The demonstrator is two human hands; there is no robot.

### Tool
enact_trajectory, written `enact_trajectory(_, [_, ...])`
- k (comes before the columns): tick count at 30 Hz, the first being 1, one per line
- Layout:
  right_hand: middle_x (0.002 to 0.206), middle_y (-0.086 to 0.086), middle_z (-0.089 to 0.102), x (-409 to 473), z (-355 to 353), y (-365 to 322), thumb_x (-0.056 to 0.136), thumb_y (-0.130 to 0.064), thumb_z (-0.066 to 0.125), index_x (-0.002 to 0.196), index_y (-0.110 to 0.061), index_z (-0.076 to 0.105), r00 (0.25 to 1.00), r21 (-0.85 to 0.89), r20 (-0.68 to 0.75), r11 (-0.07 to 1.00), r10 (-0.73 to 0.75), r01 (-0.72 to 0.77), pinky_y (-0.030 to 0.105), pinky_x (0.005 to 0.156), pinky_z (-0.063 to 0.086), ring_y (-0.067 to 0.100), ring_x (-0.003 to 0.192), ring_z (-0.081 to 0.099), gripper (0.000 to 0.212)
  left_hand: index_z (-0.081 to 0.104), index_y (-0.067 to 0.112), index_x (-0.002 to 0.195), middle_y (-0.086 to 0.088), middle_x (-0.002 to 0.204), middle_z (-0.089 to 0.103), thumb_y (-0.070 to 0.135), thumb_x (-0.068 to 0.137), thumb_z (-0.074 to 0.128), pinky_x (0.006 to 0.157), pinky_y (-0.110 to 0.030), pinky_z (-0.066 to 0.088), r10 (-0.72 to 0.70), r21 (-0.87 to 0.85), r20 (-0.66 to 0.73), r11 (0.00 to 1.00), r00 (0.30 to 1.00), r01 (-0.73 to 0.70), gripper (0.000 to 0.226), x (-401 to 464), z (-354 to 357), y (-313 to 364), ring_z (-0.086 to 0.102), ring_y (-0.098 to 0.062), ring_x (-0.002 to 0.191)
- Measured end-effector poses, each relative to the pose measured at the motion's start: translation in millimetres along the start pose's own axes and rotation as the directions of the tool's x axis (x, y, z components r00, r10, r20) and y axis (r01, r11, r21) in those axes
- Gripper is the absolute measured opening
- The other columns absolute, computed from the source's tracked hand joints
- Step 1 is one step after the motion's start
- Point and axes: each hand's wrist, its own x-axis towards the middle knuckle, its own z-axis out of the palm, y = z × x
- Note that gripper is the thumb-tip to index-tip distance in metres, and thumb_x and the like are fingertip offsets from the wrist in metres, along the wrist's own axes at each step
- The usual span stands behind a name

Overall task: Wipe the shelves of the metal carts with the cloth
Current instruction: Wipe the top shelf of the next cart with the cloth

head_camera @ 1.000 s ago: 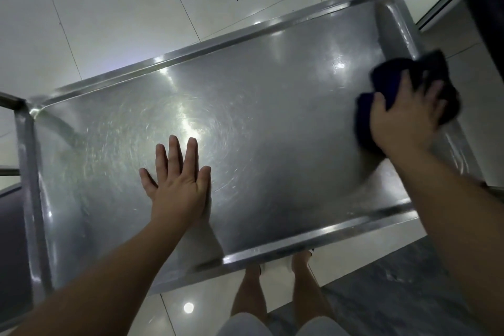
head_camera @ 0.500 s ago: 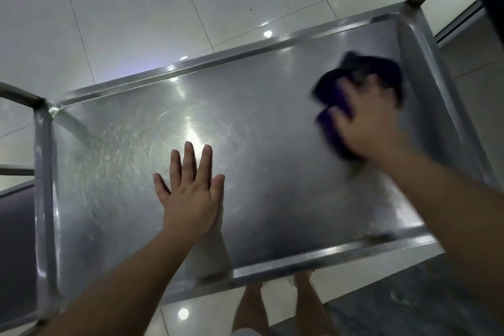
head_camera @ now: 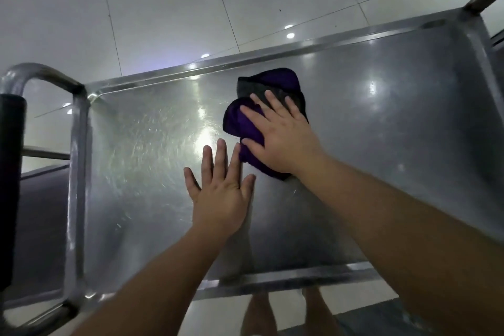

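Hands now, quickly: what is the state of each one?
Left hand: open, flat on the shelf.
Right hand: open, pressing the cloth down.

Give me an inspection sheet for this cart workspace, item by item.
Surface: top shelf of the metal cart, scratched, shiny with light glare.
Job's things: purple cloth, bunched, lying on the shelf.
Clutter: nothing seen.
Hands: right hand presses flat on the cloth; left hand rests flat on the shelf beside it.
Cables: nothing seen.
Surroundings: pale tiled floor, cart handle at left, person's feet below.
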Motion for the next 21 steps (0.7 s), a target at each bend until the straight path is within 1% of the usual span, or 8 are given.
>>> enact_trajectory(3, [0.17,0.001,0.022,22,-17,41,0.096,-0.065,0.032,0.16,-0.034,0.024,0.999,-0.011,0.002,0.999,0.035,-0.035,0.051,0.126,0.01,0.025,0.157,0.013,0.072,-0.021,0.049,0.159,0.013,0.168,-0.032,0.069,0.103,0.001,0.12,-0.062,-0.02,0.014,-0.007,-0.009,1.0,1.0,-0.014,0.063,0,1,-1,-0.035,-0.014,0.153])
enact_trajectory(5, [0.165,0.014,0.031,21,-30,94,0.093,-0.062,0.034,0.158,-0.027,0.032,0.96,0.024,-0.083,0.963,0.268,-0.267,0.056,0.121,0.018,0.035,0.153,0.022,0.074,-0.02,0.049,0.159,0.012,0.168,-0.032,0.07,0.103,0.0,0.119,-0.06,-0.023,0.014,0.001,-0.014,1.0,1.0,-0.014,0.064,-1,1,0,-0.034,-0.015,0.153])
enact_trajectory(8, [0.159,0.027,0.033,-10,-51,202,0.09,-0.065,0.033,0.156,-0.023,0.034,0.685,0.156,-0.166,0.705,0.709,-0.692,0.063,0.119,0.019,0.044,0.15,0.025,0.077,-0.022,0.048,0.159,0.011,0.168,-0.033,0.071,0.1,-0.006,0.119,-0.062,-0.022,0.008,0.016,-0.006,1.0,1.0,-0.008,0.066,-1,-1,2,-0.035,-0.017,0.153])
enact_trajectory(10, [0.164,0.021,0.028,-35,-63,256,0.082,-0.072,0.028,0.157,-0.025,0.029,0.507,0.262,-0.111,0.517,0.855,-0.815,0.063,0.121,0.016,0.042,0.152,0.02,0.088,-0.023,0.047,0.159,0.01,0.168,-0.033,0.072,0.098,-0.01,0.119,-0.063,-0.02,0.002,0.022,0.005,1.0,1.0,-0.002,0.067,0,-1,4,-0.035,-0.018,0.153])
enact_trajectory(14, [0.168,0.012,0.023,-27,-60,257,0.077,-0.073,0.024,0.161,-0.027,0.022,0.432,0.349,-0.078,0.43,0.899,-0.833,0.06,0.124,0.012,0.036,0.155,0.015,0.095,-0.021,0.046,0.16,0.008,0.169,-0.032,0.072,0.099,-0.008,0.119,-0.064,-0.019,0.004,0.025,-0.005,1.0,1.0,-0.004,0.067,0,0,3,-0.033,-0.02,0.154])
enact_trajectory(15, [0.167,0.015,0.026,-14,-58,237,0.081,-0.07,0.026,0.16,-0.026,0.025,0.451,0.318,-0.104,0.459,0.886,-0.829,0.059,0.123,0.012,0.037,0.155,0.015,0.09,-0.02,0.045,0.161,0.008,0.169,-0.032,0.071,0.101,-0.005,0.12,-0.064,-0.019,0.008,0.028,-0.014,1.0,1.0,-0.007,0.066,0,1,2,-0.033,-0.02,0.154])
enact_trajectory(17, [0.163,0.02,0.031,18,-53,182,0.089,-0.062,0.034,0.159,-0.022,0.029,0.608,0.227,-0.141,0.623,0.781,-0.748,0.06,0.122,0.015,0.039,0.154,0.017,0.08,-0.018,0.045,0.161,0.008,0.169,-0.03,0.07,0.104,0.001,0.12,-0.063,-0.02,0.016,0.031,-0.03,0.999,0.999,-0.015,0.066,0,3,1,-0.031,-0.02,0.155])
enact_trajectory(21, [0.169,0.01,0.021,86,-34,37,0.093,-0.057,0.043,0.159,-0.027,0.029,0.962,0.076,-0.074,0.964,0.262,-0.256,0.057,0.122,0.014,0.036,0.156,0.013,0.074,-0.015,0.047,0.161,0.011,0.169,-0.03,0.066,0.106,0.008,0.118,-0.059,-0.023,0.022,0.022,-0.04,1.0,0.999,-0.021,0.063,0,4,1,-0.03,-0.018,0.155])
